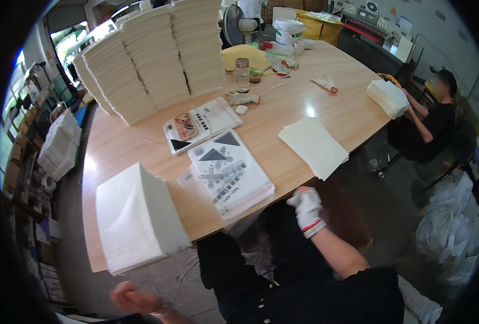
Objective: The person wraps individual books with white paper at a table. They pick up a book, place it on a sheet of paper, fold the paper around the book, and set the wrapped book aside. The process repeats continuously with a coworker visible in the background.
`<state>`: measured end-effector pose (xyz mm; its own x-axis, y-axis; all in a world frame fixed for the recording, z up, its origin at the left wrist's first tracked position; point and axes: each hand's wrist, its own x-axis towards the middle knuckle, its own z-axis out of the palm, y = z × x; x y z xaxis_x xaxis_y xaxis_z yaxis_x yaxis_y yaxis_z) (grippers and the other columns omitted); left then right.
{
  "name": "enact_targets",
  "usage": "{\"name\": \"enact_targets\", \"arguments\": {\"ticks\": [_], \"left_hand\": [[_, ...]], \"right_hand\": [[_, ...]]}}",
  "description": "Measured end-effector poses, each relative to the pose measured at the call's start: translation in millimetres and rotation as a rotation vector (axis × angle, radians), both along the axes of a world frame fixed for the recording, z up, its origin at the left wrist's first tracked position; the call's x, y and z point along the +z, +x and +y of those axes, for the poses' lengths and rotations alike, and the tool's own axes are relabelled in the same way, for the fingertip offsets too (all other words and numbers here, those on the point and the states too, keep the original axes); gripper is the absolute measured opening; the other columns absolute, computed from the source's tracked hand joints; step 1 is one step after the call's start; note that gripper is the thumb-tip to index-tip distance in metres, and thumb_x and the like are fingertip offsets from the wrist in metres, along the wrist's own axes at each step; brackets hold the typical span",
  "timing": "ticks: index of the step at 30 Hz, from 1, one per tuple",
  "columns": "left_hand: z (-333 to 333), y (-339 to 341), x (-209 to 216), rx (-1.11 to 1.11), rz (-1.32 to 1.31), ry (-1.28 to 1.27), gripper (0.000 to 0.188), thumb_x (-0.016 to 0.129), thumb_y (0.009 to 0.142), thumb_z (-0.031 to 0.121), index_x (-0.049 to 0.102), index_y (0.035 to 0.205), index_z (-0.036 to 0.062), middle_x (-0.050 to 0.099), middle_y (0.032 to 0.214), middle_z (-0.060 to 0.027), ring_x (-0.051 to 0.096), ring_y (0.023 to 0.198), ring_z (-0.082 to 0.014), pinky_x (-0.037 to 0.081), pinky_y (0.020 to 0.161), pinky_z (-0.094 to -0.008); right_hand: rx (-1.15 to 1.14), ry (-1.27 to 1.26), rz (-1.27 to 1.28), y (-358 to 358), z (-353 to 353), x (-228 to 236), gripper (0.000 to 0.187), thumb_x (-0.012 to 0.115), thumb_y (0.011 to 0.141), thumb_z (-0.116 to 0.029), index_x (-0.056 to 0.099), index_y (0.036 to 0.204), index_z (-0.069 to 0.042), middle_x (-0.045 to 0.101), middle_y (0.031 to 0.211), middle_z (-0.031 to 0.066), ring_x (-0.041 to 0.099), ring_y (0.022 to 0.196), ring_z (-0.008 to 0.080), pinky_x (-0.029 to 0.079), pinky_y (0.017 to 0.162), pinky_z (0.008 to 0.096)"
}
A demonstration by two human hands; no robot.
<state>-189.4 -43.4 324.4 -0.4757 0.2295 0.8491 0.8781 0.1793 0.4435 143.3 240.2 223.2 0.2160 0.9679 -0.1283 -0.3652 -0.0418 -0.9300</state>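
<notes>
My left hand [134, 298], bare and slightly blurred, hangs low at the left, off the table, its fingers curled with nothing visible in them. Nearest to it is a tall stack of white sheets [126, 216] on the table's left front corner. My right hand [306, 208] wears a white glove with a red cuff and bare fingertips. Its fingers are curled in, and no held thing shows. It is just off the front edge, below a small fanned pile of cream sheets [314, 146]. Printed plastic bags [231, 173] lie between the two piles.
High paper stacks [153, 59] rise at the back left of the wooden table [282, 108]. A second printed pack [204, 124], a lidded jar [242, 75], loose gloves [325, 83] and a white bucket [289, 31] stand farther back. A co-worker [436, 116] sits at right, hands on a paper stack [388, 98].
</notes>
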Motion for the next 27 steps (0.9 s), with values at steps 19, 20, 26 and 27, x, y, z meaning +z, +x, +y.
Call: {"name": "enact_targets", "arguments": {"ticks": [19, 20, 26, 27], "left_hand": [[243.7, 114.8, -101.6, -0.541, 0.265, -0.99, 0.032, 0.052, 0.07, 0.014, 0.054, 0.101, 0.0024, 0.048, 0.109, -0.0144, 0.049, 0.093, -0.028, 0.041, 0.078, -0.0378], [243.7, 113.9, -110.5, -0.535, 0.282, -1.007, 0.029, 0.052, 0.07, 0.013, 0.054, 0.096, 0.0015, 0.049, 0.104, -0.0143, 0.049, 0.09, -0.0278, 0.042, 0.076, -0.0367], [257.8, 109.5, -120.3, -0.471, 0.378, -1.119, 0.014, 0.051, 0.069, 0.01, 0.053, 0.08, 0.001, 0.05, 0.084, -0.0112, 0.051, 0.079, -0.0249, 0.044, 0.068, -0.0327], [258.4, 108.6, -119.2, -0.475, 0.392, -1.113, 0.013, 0.051, 0.069, 0.009, 0.053, 0.078, 0.0014, 0.05, 0.083, -0.0108, 0.051, 0.078, -0.0246, 0.044, 0.067, -0.0327]], "right_hand": [[0.03, -0.283, -0.043, 148.8, 140.9, 10.4, 0.015, 0.054, 0.08, -0.025, 0.044, 0.083, -0.013, 0.045, 0.063, 0.0008, 0.037, 0.039, 0.0098, 0.027, 0.031, 0.0226], [0.038, -0.202, -0.081, 150.5, 142.6, 7.9, 0.012, 0.052, 0.079, -0.02, 0.045, 0.084, -0.012, 0.046, 0.064, 0.0014, 0.038, 0.039, 0.0097, 0.027, 0.03, 0.0225], [0.06, 0.133, -0.139, 134.1, 80.9, 23.9, 0.029, 0.043, 0.081, -0.007, 0.044, 0.109, -0.001, 0.055, 0.089, 0.0069, 0.054, 0.069, 0.0131, 0.045, 0.055, 0.0255], [0.052, 0.226, -0.162, 132.0, 63.5, 23.2, 0.031, 0.043, 0.081, -0.006, 0.043, 0.112, 0.001, 0.054, 0.098, 0.0086, 0.055, 0.082, 0.0145, 0.046, 0.068, 0.0265]]}}
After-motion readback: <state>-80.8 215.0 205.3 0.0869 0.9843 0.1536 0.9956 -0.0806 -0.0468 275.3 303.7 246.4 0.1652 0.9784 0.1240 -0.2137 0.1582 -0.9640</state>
